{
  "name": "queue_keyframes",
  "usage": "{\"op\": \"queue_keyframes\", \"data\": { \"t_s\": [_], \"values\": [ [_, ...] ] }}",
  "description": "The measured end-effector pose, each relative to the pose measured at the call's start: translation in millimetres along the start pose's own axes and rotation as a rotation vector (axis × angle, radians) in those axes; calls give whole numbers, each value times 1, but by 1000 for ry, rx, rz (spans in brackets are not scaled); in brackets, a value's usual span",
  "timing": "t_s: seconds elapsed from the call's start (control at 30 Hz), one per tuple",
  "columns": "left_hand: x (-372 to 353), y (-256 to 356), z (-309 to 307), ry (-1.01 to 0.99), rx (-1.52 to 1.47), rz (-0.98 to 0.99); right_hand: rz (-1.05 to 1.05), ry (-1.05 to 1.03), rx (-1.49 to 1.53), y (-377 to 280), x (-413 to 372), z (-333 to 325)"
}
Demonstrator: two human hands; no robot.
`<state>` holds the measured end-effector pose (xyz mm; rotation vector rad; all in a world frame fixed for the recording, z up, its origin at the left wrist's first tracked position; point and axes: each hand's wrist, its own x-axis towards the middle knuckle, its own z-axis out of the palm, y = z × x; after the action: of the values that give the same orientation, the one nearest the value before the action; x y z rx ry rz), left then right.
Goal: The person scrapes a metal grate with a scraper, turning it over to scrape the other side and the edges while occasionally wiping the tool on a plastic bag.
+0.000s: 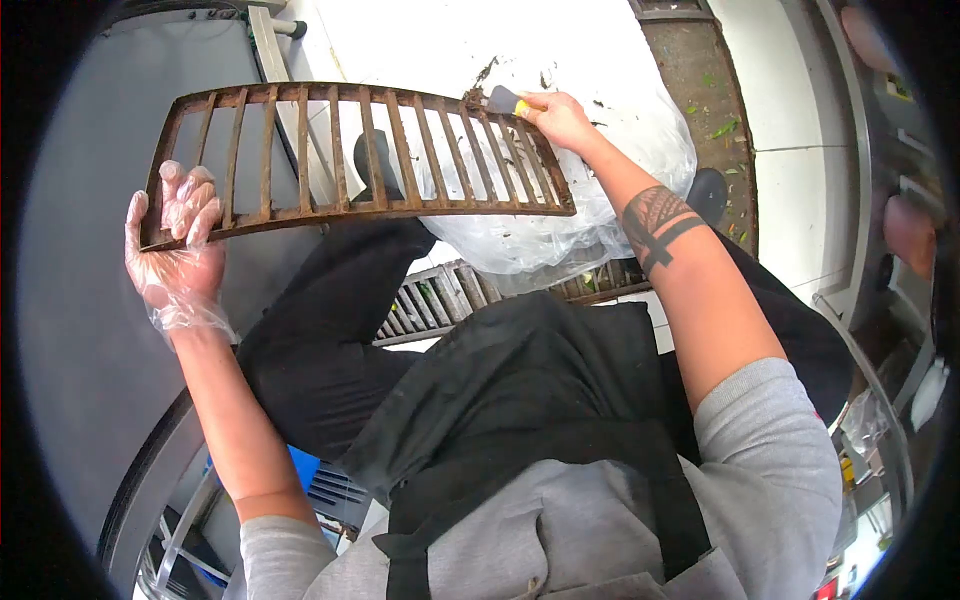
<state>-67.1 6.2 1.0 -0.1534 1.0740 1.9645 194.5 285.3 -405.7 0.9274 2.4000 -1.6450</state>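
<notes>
A rusty metal grate (pixel 303 150) with several crossbars is held up in front of me, tilted slightly. My left hand (pixel 180 225), in a clear plastic glove, is closed around its left end. My right hand (pixel 560 118), which looks bare, grips a small scraper (pixel 503 101) with a dark head and a yellow part by the fingers. The scraper's tip meets the top rail near the right end, where a clump of dark debris (pixel 474 98) sits. Below the grate lies a clear plastic bag (pixel 500 245) with dark bits scattered on it.
Another slatted grate (pixel 440 300) lies on the floor between my legs. A channel with leaves and dirt (pixel 735 130) runs along the white tiles (pixel 795 185) at right. A large grey panel (pixel 90 300) stands at left, and a curved metal rail (pixel 870 370) at right.
</notes>
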Motion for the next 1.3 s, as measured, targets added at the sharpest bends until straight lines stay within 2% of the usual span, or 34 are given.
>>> {"op": "queue_keyframes", "data": {
  "t_s": [0.13, 0.2, 0.33, 0.4, 0.53, 0.6, 0.8, 1.0, 1.03, 1.1, 1.3],
  "values": [
    [-2, 0, 1, 5, 15, 7, 8, 104, -223, -24, -5, -12],
    [-1, 2, -1, 4, 14, 5, 74, 16, -340, -30, -5, -16],
    [0, 2, -1, 8, -13, -20, 93, 22, -357, -28, -5, -13],
    [0, 1, 0, 9, -16, -23, -44, -13, -433, -24, -9, -17],
    [1, 1, -2, 10, -6, -9, -16, 8, -389, -22, -15, -6],
    [1, 1, -1, 13, -8, -17, -8, 72, -239, -19, -16, 4],
    [1, 3, -4, -3, 1, -19, 122, 23, 142, -1, -14, 20],
    [1, 2, -6, -21, -4, -26, 145, 18, 245, 5, -7, 14],
    [1, 2, -6, -31, 1, -31, 145, 17, 244, 4, -4, 12],
    [0, 2, -6, -17, 6, -27, 23, 63, 59, 3, -3, 7],
    [1, 4, -8, 21, -1, -10, 1, 118, -58, -6, -12, 12]
  ]
}}
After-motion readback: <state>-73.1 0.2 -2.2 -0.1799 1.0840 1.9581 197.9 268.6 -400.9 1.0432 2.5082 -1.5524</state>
